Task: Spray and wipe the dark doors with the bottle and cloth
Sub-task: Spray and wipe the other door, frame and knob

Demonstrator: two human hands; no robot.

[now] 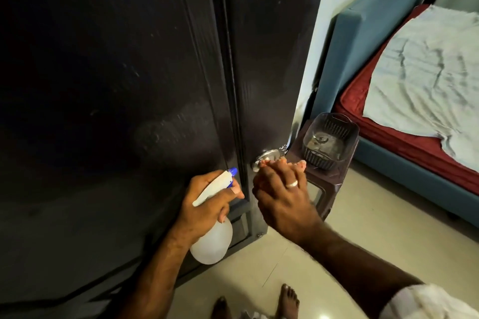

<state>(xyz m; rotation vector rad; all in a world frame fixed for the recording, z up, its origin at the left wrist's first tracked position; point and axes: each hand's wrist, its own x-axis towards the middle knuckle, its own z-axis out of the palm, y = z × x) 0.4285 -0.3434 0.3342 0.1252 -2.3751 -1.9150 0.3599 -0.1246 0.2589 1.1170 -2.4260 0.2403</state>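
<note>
Two tall dark doors fill most of the view, their near-black surface showing a faint vertical grain and pale smears where light catches it; a hazy lighter patch sits on the left door just left of the centre seam. The seam between the two doors runs down to the floor, and a shiny metal fitting is fixed low on the right door, just right of that seam.

The left hand is wrapped around the neck of a spray bottle, a translucent white bottle with a white head and blue nozzle; the index finger lies along the trigger, and the nozzle points at the doors close to the seam. The bottle's round body hangs below the hand, in front of the foot of the left door.

The right hand, with a ring on one finger, has its fingers fairly straight and together, pressing a pinkish cloth against the right door at the metal fitting. Only the cloth's edges show past the fingertips.

Right of the doors stands a brown plastic stool carrying a dark ribbed basket. Further right is a bed with a red cover and a pale crumpled sheet. Bare feet stand on the light tiled floor below the doors.
</note>
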